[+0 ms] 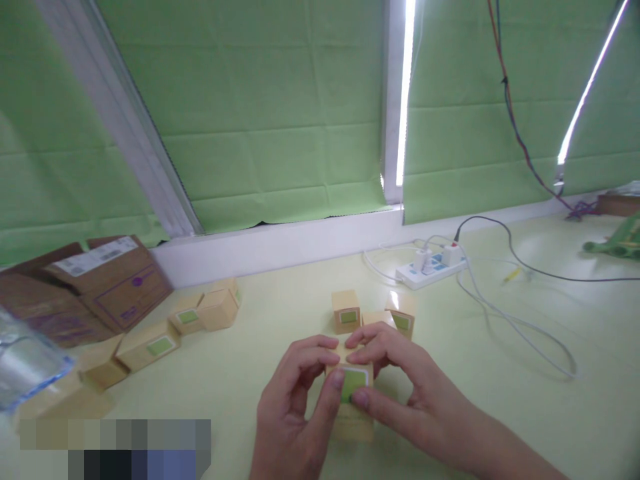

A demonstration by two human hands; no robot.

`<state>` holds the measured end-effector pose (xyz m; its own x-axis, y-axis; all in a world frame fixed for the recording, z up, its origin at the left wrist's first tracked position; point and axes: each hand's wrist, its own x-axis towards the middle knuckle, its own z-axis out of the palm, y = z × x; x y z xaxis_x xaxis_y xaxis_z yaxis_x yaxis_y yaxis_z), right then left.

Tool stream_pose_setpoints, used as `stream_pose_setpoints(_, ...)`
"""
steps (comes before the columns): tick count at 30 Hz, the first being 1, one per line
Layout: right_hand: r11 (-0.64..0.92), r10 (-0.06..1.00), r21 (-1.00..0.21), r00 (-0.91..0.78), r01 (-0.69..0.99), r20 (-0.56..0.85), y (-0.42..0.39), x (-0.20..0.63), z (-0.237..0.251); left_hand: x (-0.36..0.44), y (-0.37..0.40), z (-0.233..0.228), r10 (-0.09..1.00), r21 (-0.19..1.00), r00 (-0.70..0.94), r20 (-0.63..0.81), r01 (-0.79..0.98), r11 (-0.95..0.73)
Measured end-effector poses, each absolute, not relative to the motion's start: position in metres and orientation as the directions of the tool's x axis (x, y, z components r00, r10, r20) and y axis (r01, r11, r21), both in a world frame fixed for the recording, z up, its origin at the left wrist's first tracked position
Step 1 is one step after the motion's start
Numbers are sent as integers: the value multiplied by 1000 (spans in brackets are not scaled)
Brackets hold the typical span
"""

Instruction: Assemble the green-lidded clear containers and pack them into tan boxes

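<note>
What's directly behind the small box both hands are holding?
Behind the held box, three more small tan boxes with green labels stand on the table. The left hand and right hand cover the middle one's lower part and the table between.

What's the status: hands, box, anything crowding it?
Left hand and right hand both grip the small box, thumbs on its green label. Three similar boxes just behind, close. Power strip and cables farther right, apart.

Both hands on small box
Left hand point(290, 400) & right hand point(400, 380) pinch box point(353, 393) w/ green label, on table point(500, 400); more boxes point(373, 313) just behind.
</note>
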<state>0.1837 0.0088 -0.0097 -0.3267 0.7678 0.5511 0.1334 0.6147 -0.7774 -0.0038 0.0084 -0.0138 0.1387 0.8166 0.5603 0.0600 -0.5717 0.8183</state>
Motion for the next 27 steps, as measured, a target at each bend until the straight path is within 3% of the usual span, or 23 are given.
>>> stream_pose_setpoints(6, 629, 764, -760, -306, 161, 568, 10, 183, -9, 0, 7, -16, 848, 850, 101, 520, 38, -526)
stream_pose_setpoints(11, 708, 702, -667, -339, 234, 627, 12, 178, -16, 4, 8, -16, 842, 808, 130, 523, 238, -538)
stream_pose_setpoints(15, 689, 723, -670, -317, 275, 613, 13, 178, -18, 4, 9, -15, 873, 811, 171, 457, 322, -488)
stream_pose_setpoints(19, 689, 723, -645, -254, 329, 643, 17, 183, -16, -4, 13, -16, 895, 798, 107, 433, 417, -436)
stream_pose_setpoints(23, 631, 773, -715, -161, 302, 614, 21, 187, -18, -12, 21, -17, 884, 752, 22, 466, 516, -409)
stream_pose_setpoints(27, 579, 814, -759, -272, 297, 514, 18, 182, -19, -11, 24, -22, 888, 759, 9, 459, 515, -398)
